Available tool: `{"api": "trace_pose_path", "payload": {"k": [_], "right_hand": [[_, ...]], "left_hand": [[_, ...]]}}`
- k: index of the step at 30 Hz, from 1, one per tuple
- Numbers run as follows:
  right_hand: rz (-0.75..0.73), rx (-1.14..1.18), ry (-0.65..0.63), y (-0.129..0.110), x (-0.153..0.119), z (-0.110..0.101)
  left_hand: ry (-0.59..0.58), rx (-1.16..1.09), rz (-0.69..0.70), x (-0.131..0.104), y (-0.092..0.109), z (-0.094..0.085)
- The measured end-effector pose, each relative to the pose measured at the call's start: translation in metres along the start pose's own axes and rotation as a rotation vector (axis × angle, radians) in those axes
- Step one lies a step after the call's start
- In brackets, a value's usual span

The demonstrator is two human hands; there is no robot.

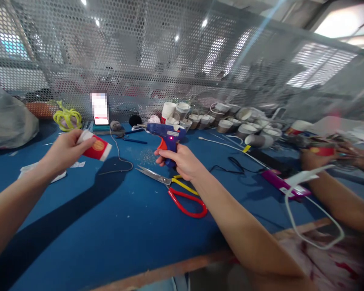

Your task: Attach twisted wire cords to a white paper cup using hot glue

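My left hand is closed around a red and white paper cup, tilted on its side above the blue table. In my right hand is a blue glue gun with an orange trigger and a lit red light; its nozzle points left. Scissors with one red and one yellow handle lie open on the table just below that hand. A grey cord runs from a small ball of yarn between my two hands.
Wrapped cups crowd the back right beneath a perforated metal screen. A lit phone, yellow yarn piece and plastic bag stand back left. At right are a purple power strip, cables and another person's arms.
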State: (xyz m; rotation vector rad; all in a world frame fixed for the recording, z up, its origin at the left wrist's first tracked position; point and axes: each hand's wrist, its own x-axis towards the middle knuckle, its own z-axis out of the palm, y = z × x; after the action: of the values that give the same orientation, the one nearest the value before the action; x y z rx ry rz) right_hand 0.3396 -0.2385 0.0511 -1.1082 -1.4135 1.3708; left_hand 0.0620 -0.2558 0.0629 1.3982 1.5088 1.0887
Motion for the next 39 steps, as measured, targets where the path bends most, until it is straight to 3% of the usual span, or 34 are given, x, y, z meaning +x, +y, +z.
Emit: {"api": "trace_pose_path", "payload": {"k": [1,3,4,6,9,13,15,21,27,32,39], "right_hand": [[0.002,-0.014,-0.017,-0.001,-0.002,0.001],[-0.001,-0.036,-0.077,-0.002,-0.006,0.004],[-0.009,-0.050,-0.114,-0.003,-0.008,0.005],[-0.030,-0.081,-0.183,-0.006,-0.012,0.006],[-0.017,-0.132,-0.255,-0.009,-0.015,0.006],[0.028,-0.224,-0.332,-0.007,-0.020,0.004],[0.008,-0.241,-0.345,-0.005,-0.025,0.005],[0.026,-0.409,-0.366,-0.007,-0.039,0.008],[0.062,-0.643,-0.275,-0.009,-0.043,0.009],[0.042,-0.666,-0.251,-0.009,-0.043,0.009],[0.077,-0.685,-0.247,-0.009,-0.043,0.010]], "left_hand": [[0.006,-0.006,0.042,-0.006,0.002,0.009],[-0.231,-0.099,-0.002,-0.017,0.000,0.031],[-0.291,-0.121,-0.032,-0.021,-0.002,0.041],[-0.332,-0.121,-0.076,-0.025,-0.010,0.054],[-0.402,-0.121,-0.130,-0.022,-0.020,0.055],[-0.626,-0.154,-0.199,-0.017,-0.023,0.044],[-0.677,-0.158,-0.232,-0.016,-0.023,0.042],[-0.658,-0.169,-0.277,-0.015,-0.024,0.045],[-0.549,-0.198,-0.346,-0.014,-0.023,0.043],[-0.490,-0.245,-0.407,-0.012,-0.026,0.043],[-0.503,-0.255,-0.399,-0.011,-0.028,0.044]]}}
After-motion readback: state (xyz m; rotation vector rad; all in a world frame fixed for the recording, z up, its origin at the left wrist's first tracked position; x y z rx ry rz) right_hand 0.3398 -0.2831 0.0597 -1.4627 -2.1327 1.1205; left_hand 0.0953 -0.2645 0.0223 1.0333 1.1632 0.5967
